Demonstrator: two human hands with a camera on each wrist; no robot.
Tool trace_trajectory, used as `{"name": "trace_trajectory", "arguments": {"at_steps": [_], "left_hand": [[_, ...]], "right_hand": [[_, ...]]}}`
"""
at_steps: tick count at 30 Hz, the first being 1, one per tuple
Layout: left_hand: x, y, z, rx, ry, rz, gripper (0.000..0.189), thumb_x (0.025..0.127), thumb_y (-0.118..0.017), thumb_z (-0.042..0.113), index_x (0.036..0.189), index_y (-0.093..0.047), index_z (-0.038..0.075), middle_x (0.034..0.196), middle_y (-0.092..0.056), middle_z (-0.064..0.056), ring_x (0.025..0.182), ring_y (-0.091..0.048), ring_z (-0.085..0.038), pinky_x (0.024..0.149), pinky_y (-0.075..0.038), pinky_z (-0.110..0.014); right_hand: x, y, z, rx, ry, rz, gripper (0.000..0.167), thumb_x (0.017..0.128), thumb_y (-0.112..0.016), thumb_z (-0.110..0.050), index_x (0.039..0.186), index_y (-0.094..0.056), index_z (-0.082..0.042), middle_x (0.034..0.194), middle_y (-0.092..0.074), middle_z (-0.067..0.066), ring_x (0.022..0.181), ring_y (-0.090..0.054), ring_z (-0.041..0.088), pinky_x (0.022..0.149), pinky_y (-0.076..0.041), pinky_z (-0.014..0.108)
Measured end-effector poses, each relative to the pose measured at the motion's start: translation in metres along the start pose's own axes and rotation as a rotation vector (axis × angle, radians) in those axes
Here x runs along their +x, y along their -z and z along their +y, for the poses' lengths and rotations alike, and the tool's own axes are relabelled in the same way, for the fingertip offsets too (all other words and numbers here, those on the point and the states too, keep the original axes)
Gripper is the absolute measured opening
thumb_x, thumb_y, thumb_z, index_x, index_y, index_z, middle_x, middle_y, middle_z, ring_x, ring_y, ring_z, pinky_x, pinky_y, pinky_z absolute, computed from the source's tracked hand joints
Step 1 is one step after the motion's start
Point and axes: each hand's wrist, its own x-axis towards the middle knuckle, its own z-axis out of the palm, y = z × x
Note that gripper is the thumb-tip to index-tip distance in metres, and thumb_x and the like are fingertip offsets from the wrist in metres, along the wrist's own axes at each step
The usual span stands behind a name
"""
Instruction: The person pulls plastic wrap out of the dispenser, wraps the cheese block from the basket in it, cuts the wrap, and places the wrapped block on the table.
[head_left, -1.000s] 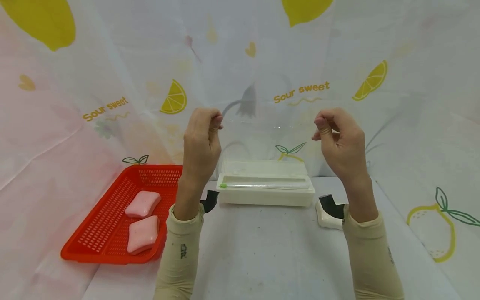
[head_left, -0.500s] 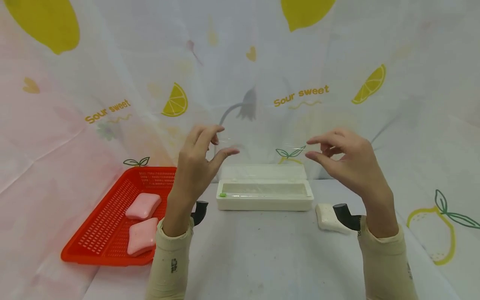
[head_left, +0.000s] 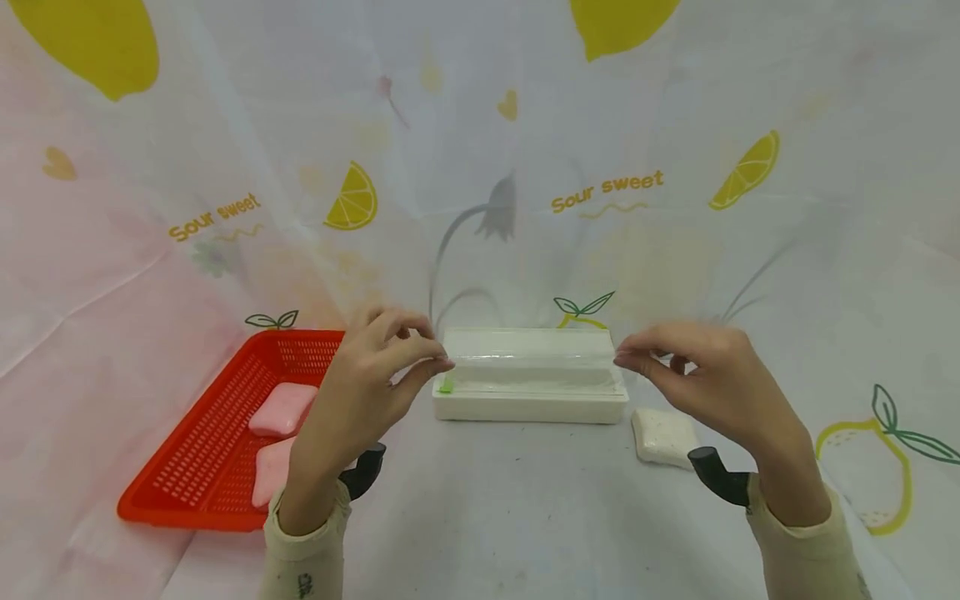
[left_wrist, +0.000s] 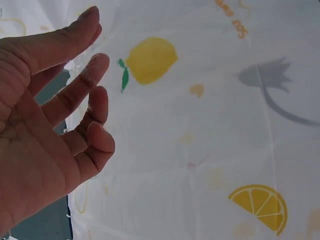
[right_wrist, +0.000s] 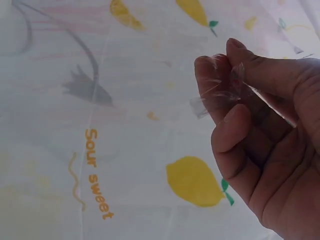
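Clear cling film (head_left: pixel 528 358) stretches between the two hands, just in front of and above the white cling film box (head_left: pixel 528 408). The box's lid stands raised, and a green slide cutter (head_left: pixel 446 385) sits at its left end. In the head view, the left hand (head_left: pixel 367 387) pinches the film's left edge between thumb and fingertips. On the other side, the right hand (head_left: pixel 701 375) pinches the right edge; crumpled film (right_wrist: pixel 235 90) shows at its fingertips in the right wrist view. In the left wrist view, the left hand (left_wrist: pixel 55 105) shows only faint film near its fingers.
A red plastic basket (head_left: pixel 187 425) on the left holds two pink pillow-shaped soap-like blocks (head_left: pixel 281 408), partly hidden by the left arm. A white block (head_left: pixel 663 435) of similar shape lies on the white table (head_left: pixel 525 517) near the right wrist. A lemon-print curtain (head_left: pixel 450 125) hangs behind.
Both hands have come down from high in front of the curtain to the box's level. Half a second ago thumbs and fingers were spread apart; now they pinch the film's edges.
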Motion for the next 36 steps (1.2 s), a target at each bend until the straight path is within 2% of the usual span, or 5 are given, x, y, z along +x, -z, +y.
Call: {"name": "trace_trajectory", "arguments": {"at_steps": [8,12,22,30,36], "left_hand": [[-0.027,0.005,0.002,-0.4,-0.048,-0.187,0.014,0.083,-0.078,0.006,0.094,-0.071,0.011,0.09,-0.066,0.005,0.081,-0.06,-0.008,0.071,-0.05,-0.018],[-0.039,0.0,-0.001,-0.576,-0.082,-0.331,0.016,0.085,-0.076,0.005,0.096,-0.067,0.014,0.089,-0.064,0.006,0.081,-0.06,-0.005,0.067,-0.051,-0.018],[-0.079,-0.024,-0.007,-0.745,-0.051,-0.779,0.009,0.09,-0.072,0.012,0.094,-0.065,0.015,0.085,-0.064,0.007,0.075,-0.055,0.003,0.065,-0.051,-0.017],[-0.105,-0.045,-0.003,-0.906,0.181,-1.095,0.005,0.091,-0.07,0.009,0.09,-0.066,0.007,0.075,-0.064,0.003,0.062,-0.05,0.01,0.058,-0.054,-0.021],[-0.127,-0.062,-0.006,-1.006,0.31,-1.225,0.005,0.09,-0.068,-0.001,0.087,-0.065,0.002,0.072,-0.062,0.0,0.059,-0.052,0.008,0.056,-0.055,-0.024]], "right_hand": [[-0.032,0.001,-0.011,0.12,-0.086,-0.117,0.005,0.087,-0.077,-0.023,0.091,-0.074,-0.022,0.081,-0.068,-0.017,0.069,-0.059,-0.004,0.057,-0.043,0.013],[-0.051,0.0,-0.017,0.163,-0.159,-0.228,0.036,0.074,-0.083,0.0,0.094,-0.071,-0.028,0.083,-0.066,-0.023,0.068,-0.058,-0.007,0.057,-0.042,0.012],[-0.087,-0.018,-0.018,0.396,-0.144,-0.419,0.031,0.08,-0.077,0.002,0.093,-0.066,-0.024,0.078,-0.063,-0.015,0.061,-0.055,-0.006,0.052,-0.04,0.008],[-0.107,-0.042,-0.02,0.528,-0.241,-0.604,0.011,0.09,-0.072,-0.014,0.087,-0.065,-0.022,0.077,-0.063,-0.016,0.061,-0.055,-0.012,0.051,-0.045,0.011],[-0.125,-0.064,-0.02,0.614,-0.292,-0.688,0.008,0.09,-0.073,-0.017,0.086,-0.067,-0.019,0.076,-0.067,-0.012,0.057,-0.053,-0.015,0.047,-0.045,0.012]]}}
